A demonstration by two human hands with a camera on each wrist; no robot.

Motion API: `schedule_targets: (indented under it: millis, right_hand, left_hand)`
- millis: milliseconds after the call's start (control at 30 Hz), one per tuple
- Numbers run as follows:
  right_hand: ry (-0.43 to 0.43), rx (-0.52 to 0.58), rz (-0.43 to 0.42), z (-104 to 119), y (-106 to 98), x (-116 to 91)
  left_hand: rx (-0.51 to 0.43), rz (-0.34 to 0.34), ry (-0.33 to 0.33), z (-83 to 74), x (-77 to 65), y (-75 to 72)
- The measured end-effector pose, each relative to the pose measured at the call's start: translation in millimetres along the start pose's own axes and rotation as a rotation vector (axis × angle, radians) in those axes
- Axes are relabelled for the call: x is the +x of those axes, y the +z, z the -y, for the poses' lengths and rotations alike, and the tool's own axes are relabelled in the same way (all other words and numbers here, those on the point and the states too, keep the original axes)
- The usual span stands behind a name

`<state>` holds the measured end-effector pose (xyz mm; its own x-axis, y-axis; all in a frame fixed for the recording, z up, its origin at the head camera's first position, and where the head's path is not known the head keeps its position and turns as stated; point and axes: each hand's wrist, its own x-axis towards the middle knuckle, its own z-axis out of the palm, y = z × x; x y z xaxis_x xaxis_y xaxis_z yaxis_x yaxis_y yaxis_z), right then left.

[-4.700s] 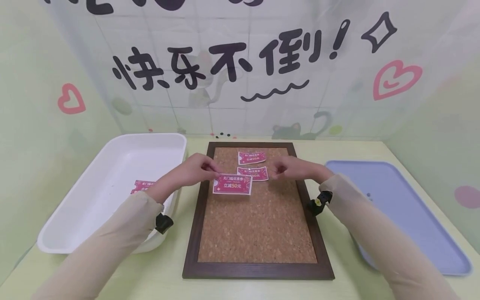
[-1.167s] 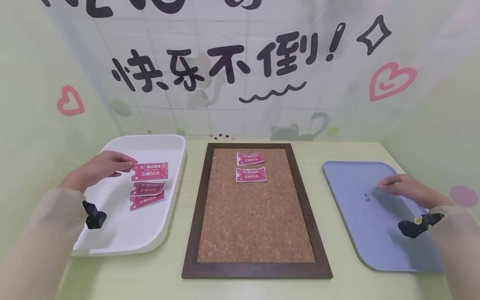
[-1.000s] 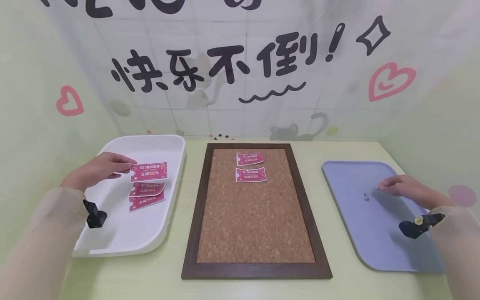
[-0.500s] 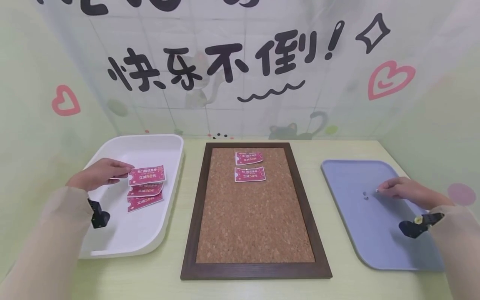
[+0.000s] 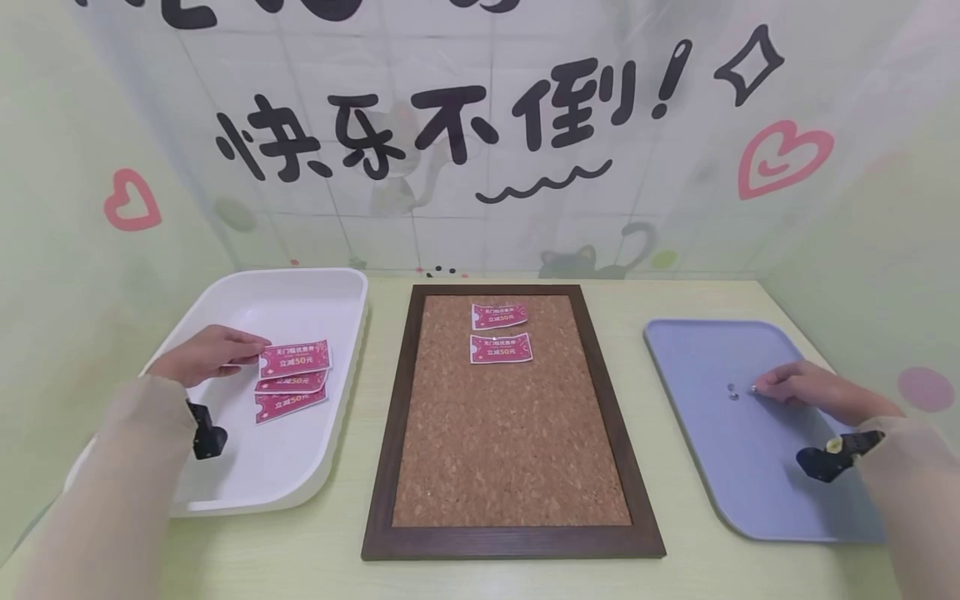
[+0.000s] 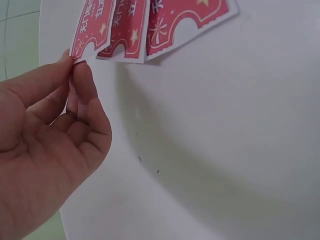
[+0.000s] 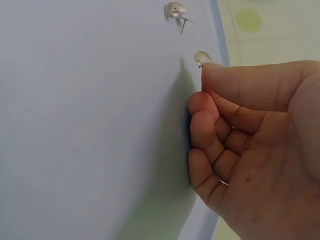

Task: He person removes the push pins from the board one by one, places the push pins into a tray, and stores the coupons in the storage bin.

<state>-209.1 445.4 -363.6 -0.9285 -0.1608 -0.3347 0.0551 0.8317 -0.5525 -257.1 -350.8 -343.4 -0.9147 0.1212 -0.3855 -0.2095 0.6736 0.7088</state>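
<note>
In the head view my left hand (image 5: 206,354) pinches the left end of a pink coupon (image 5: 295,359). Two more coupons lie partly under it in the white tray (image 5: 225,483). The left wrist view shows thumb and finger meeting at that coupon's corner (image 6: 80,52). Over at the blue tray (image 5: 780,483), my right hand (image 5: 813,389) pinches a metal thumbtack (image 7: 202,58), its round head showing past the thumb tip. Loose thumbtacks (image 7: 175,10) lie close by on the tray. On the framed corkboard (image 5: 510,450) are two coupons, an upper one (image 5: 499,316) and a lower one (image 5: 501,349).
The corkboard's dark wooden frame (image 5: 512,543) lies between the two trays on the pale table (image 5: 352,533). A printed wall sheet (image 5: 450,233) rises behind. The white tray has raised walls; the blue one has a low rim.
Earlier the left hand held a coupon over the corkboard beside the right hand; now each is over its own tray. During the last second, the left hand and its coupon have sunk toward the other coupons.
</note>
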Motion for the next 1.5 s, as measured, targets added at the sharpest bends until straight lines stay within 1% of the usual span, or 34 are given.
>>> schedule_targets:
  millis: [200, 433, 500, 667, 933, 1133, 1367, 1467, 1500]
  right_hand:
    - [0.025, -0.007, -0.009, 0.6, 2.5, 2.0]
    - [0.005, -0.022, -0.025, -0.8, 3.5, 2.0]
    - [0.008, -0.033, -0.029, -0.5, 3.5, 1.9]
    - [-0.027, -0.042, -0.032, 0.9, 3.3, 2.2]
    - [-0.041, -0.006, -0.059, 4.3, 2.5, 0.0]
    - [-0.077, 0.000, -0.083, 1.8, 2.1, -1.9]
    - [-0.113, 0.013, -0.099, -3.7, 0.4, -5.9]
    - [-0.129, 0.013, -0.103, -2.7, -0.9, -9.3]
    - [-0.131, 0.007, -0.103, -1.4, -1.4, -10.3]
  left_hand:
    - [0.042, -0.030, 0.006, 3.1, 1.0, 4.8]
    - [0.079, -0.050, 0.018, 2.1, -0.4, 6.3]
    - [0.082, -0.054, 0.011, 2.9, -0.7, 7.0]
    - [0.082, -0.055, -0.018, 7.9, -1.6, 6.2]
    - [0.087, -0.065, -0.025, 9.7, -4.4, 6.0]
    - [0.087, -0.079, -0.003, 10.0, -8.8, 5.0]
    - [0.111, -0.100, 0.059, 6.6, -15.5, -0.7]
    - [0.100, -0.122, 0.091, 5.9, -12.4, -4.9]
    - [0.104, -0.144, 0.099, 7.8, -9.5, -6.5]
